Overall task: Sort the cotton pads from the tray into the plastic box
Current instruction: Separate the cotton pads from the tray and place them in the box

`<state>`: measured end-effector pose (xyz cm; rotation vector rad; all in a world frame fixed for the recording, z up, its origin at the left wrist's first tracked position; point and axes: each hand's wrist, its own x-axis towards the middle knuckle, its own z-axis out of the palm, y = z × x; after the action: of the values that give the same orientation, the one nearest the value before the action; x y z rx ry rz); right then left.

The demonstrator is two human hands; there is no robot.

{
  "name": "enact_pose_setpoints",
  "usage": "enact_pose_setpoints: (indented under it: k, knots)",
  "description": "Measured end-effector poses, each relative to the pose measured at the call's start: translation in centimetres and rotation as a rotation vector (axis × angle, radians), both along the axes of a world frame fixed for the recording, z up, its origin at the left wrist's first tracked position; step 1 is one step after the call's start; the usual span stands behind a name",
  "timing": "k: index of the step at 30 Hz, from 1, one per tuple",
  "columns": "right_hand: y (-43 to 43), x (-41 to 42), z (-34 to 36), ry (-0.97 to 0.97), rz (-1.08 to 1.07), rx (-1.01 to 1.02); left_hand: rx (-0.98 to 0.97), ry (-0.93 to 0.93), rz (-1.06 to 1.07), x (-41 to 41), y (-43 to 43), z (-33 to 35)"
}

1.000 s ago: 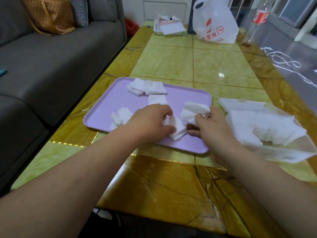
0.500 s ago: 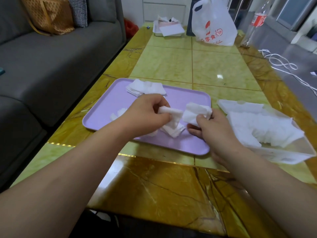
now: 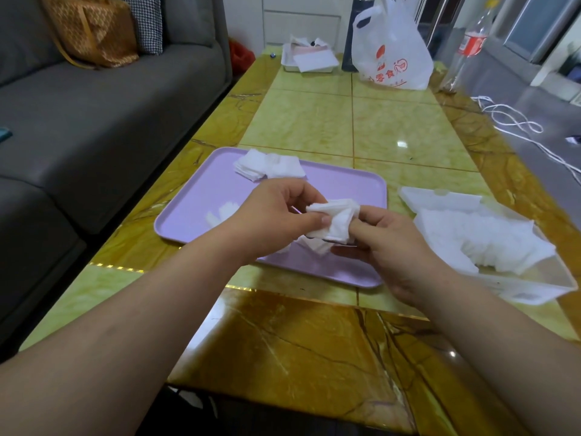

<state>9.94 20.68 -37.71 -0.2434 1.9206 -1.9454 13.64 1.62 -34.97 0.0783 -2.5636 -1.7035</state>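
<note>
Cotton pads bunch is held up between both hands, over the near-right part of the purple tray. Whether it touches the tray cannot be told. Left hand pinches the bunch's left edge, thumb on the near side, fingers curled round the far side. Right hand grips the right side, fingers curled onto it. The bunch sits right at the fingertips of both hands. It is crumpled, and its lower corners hang below the grip.

Loose pads lie on the tray just under the bunch, partly hidden by the hands. A few more pads lie on the tray beyond the left wrist. Neat stack at the tray's far edge, well apart from the hands.

Plastic box stands right of the tray, near the right hand. It is open, with its lid lying flat on the far side and a messy pile of pads inside.

All on a yellow marble-look table. At its far end: white plastic bag, bottle, small white dish with papers. Grey sofa on the left, white cable on the floor at right.
</note>
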Motion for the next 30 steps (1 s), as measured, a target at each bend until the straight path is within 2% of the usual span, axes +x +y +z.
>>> enact_pose_setpoints:
  k: [4,7,11,13,19,30]
  knots:
    - [0.1,0.1,0.5,-0.03,0.002,-0.04,-0.093,0.043,0.063,-0.3,0.2,-0.5]
    - [0.0,0.5,0.5,0.071,-0.023,0.023,-0.23,0.102,0.107,-0.7,0.4,-1.3]
    - [0.2,-0.1,-0.2,0.109,-0.275,0.098,-0.551,-0.05,-0.025,-0.8,0.2,-2.1]
    - [0.4,-0.3,-0.4,0.099,-0.334,0.107,-0.631,-0.104,-0.05,-0.9,0.3,-2.5]
    - [0.1,-0.4,-0.8,0.078,-0.31,0.088,-0.53,-0.195,-0.047,-1.2,0.2,-2.5]
    - [0.2,-0.8,-1.2,0.039,-0.319,0.056,-0.421,-0.172,-0.011,-0.8,0.3,-2.0]
